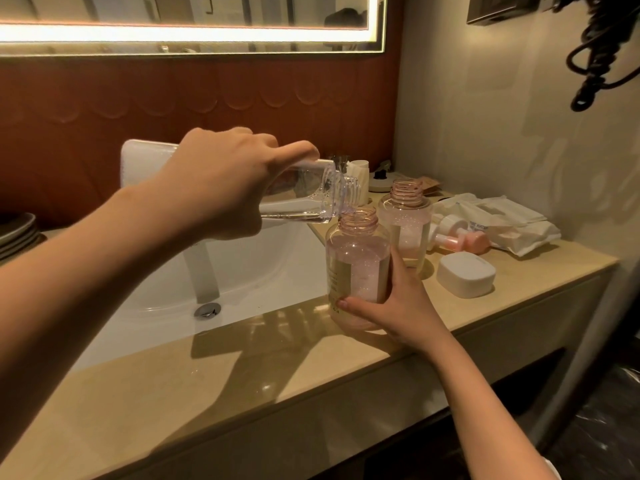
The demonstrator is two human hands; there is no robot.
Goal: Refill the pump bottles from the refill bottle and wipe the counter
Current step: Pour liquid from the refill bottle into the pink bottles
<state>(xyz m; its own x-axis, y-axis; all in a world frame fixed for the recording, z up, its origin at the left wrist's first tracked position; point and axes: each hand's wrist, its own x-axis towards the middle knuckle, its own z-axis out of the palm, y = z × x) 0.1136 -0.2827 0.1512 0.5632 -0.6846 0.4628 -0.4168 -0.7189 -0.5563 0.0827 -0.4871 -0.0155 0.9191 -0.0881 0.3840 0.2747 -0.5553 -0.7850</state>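
My left hand (221, 181) grips a clear refill bottle (308, 192), tipped on its side with its open threaded mouth right over the neck of a pink pump bottle (356, 261). That pink bottle stands uncapped on the beige counter (270, 358) by the sink's right edge. My right hand (391, 306) holds it around its lower part. A second uncapped pink bottle (407, 216) stands just behind it. Two pump heads (457, 237), white and pink, lie on the counter to the right.
A white sink (242, 271) with a drain plug (207, 310) and a faucet fills the middle. A white soap box (465, 275) sits right of the bottles. Crumpled white wipes and packets (502, 220) lie near the wall. Stacked plates (17, 233) stand at the far left.
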